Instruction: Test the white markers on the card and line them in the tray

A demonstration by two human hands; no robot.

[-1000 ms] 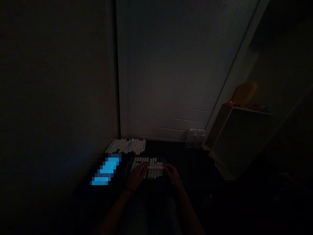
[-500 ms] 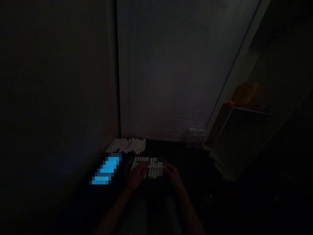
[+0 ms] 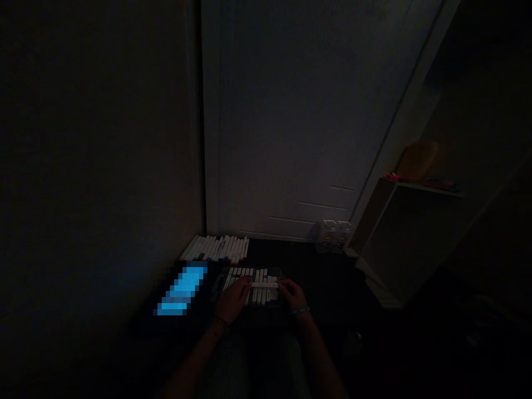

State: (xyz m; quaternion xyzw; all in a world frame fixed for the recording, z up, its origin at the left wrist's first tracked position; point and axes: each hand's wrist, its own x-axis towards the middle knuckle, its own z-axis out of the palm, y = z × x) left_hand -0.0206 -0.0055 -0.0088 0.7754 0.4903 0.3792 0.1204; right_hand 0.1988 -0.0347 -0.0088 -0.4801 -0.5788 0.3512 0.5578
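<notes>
Between my two hands lies one white marker (image 3: 265, 285), held level by its ends. My left hand (image 3: 233, 297) pinches its left end, and my right hand (image 3: 293, 293) pinches the right end. Right below it is a clear case (image 3: 279, 272) with several white markers (image 3: 260, 296) standing side by side in rows, some with coloured bands. My left hand covers part of the case. Farther back on the left, a row of loose white markers (image 3: 216, 247) lies on the dark table (image 3: 324, 282). The dim light hides the writing on the markers.
A lit screen (image 3: 183, 288), blurred into blocks, lies left of the case. Two clear containers with labels (image 3: 334, 237) stand at the back right by the wall. Farther right is a shelf unit (image 3: 386, 221) with a yellowish object (image 3: 418, 159) on top.
Both hands stay nearly in place, holding the marker over the case. The view shifts very slightly; nothing is let go or taken hold of.
</notes>
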